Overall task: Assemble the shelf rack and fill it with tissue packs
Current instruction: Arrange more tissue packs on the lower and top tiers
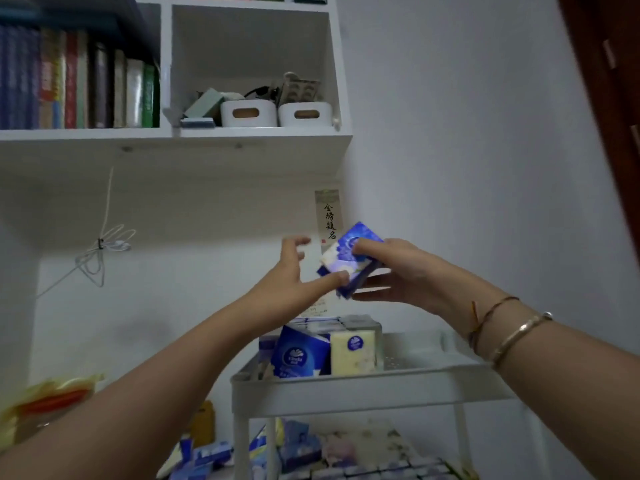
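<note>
My right hand [401, 271] grips a blue and white tissue pack [346, 259], held tilted in the air above the white shelf rack [363, 389]. My left hand [287, 275] is spread open beside the pack, its thumb tip touching the pack's lower edge. On the rack's top tray several tissue packs [322, 348] stand stacked at the back left. More tissue packs [301, 448] fill the tier below.
A white wall shelf [173, 136] hangs above with books [76, 81] and two white bins [273, 114]. A coiled white cable [104, 247] dangles at left. Loose tissue packs [204, 459] and a yellow bag [45, 400] lie lower left. A dark door edge [609, 81] is at right.
</note>
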Motion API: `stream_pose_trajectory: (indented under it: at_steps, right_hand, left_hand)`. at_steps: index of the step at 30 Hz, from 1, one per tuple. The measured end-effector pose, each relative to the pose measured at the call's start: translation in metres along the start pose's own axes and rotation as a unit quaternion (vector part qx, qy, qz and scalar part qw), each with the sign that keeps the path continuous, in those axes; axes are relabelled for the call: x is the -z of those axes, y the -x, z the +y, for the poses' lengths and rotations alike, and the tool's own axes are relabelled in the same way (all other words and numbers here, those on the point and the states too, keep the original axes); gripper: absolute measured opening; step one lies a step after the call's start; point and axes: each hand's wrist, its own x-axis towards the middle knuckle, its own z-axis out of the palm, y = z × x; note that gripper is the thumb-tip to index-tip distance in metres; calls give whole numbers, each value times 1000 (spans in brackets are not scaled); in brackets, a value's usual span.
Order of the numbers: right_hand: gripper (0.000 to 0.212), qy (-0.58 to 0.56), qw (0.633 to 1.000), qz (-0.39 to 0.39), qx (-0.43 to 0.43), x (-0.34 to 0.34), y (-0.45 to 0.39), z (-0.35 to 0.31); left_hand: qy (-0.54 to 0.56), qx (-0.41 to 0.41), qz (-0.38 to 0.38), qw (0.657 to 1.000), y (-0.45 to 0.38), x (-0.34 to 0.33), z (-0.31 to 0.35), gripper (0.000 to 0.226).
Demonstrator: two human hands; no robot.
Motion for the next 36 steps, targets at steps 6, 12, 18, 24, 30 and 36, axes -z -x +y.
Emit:
stream_pose_trajectory:
  at_steps: [6,12,18,24,30,36]
  right_hand:
    - [6,50,997,51,-23,34,-2,23]
    - [29,39,998,37,-36,36,-2,27]
    - [31,41,998,-9,-36,42,3,30]
    - [58,90,991,-90,-51,50,8,30]
    - [51,221,967,-117,-53,31,4,47]
    - [58,312,919,-227,-80,13,13,48]
  left_hand:
    - [-251,103,-199,942,-6,-15,7,79]
    - [-275,156,-267,910,-3,-4,10,63]
    - [-249,195,-291,903,7,12,8,51]
    - [-253,167,-269,914,1,11,14,55]
    - [-281,142,-282,906,-6,-7,25,55]
    - [-289,91,-257,918,6,-9,19,58]
